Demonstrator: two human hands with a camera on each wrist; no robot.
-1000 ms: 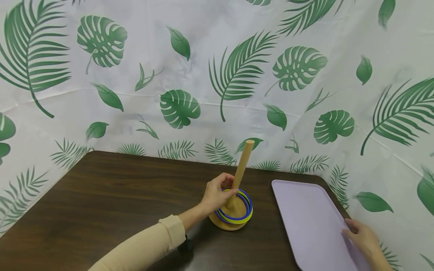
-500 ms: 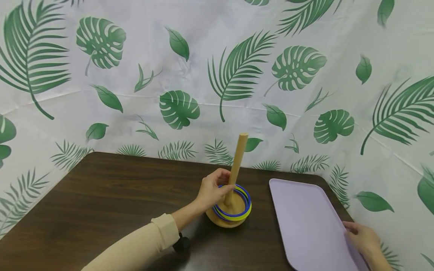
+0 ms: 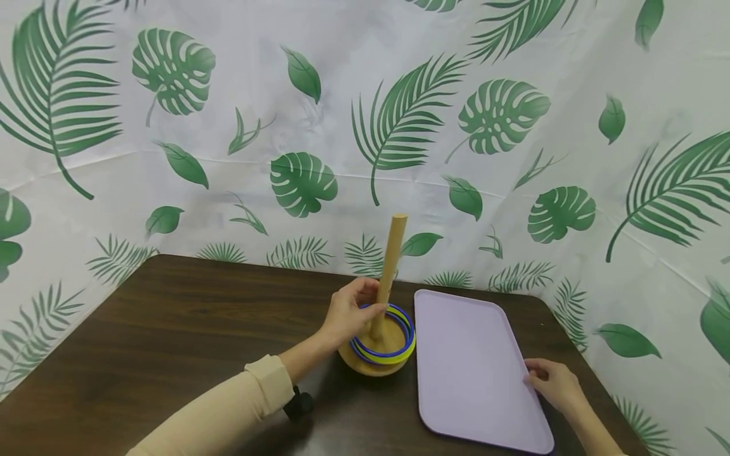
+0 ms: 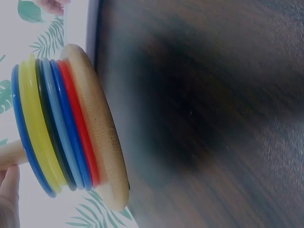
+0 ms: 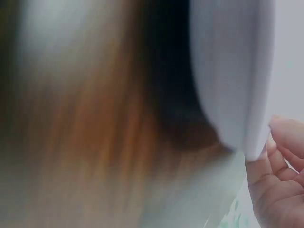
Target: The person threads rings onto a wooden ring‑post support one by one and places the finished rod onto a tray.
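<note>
My left hand [image 3: 346, 311] grips the wooden post [image 3: 392, 250] of a ring-toss stand just above its rings. Several coloured rings [image 4: 42, 128] are stacked round the post: blue, yellow, dark green, light blue and red. Under them is the round wooden base [image 4: 102, 123], which appears raised off the table, with shadow beneath it. My right hand [image 3: 554, 384] pinches the right edge of a lilac tray [image 3: 473, 367]. Thumb and fingers straddle that rim in the right wrist view, where the tray's underside shows. The tray's left edge is close beside the stand.
A dark wood table [image 3: 217, 329] extends left of the stand. A white cloth [image 3: 239, 202] printed with green leaves hangs behind the table and along its right side. A black wrist device [image 3: 298, 403] shows below the left sleeve.
The tray has shifted left towards the stand with my right hand on its edge. My left hand has moved the stand slightly left and up, and the post is more upright.
</note>
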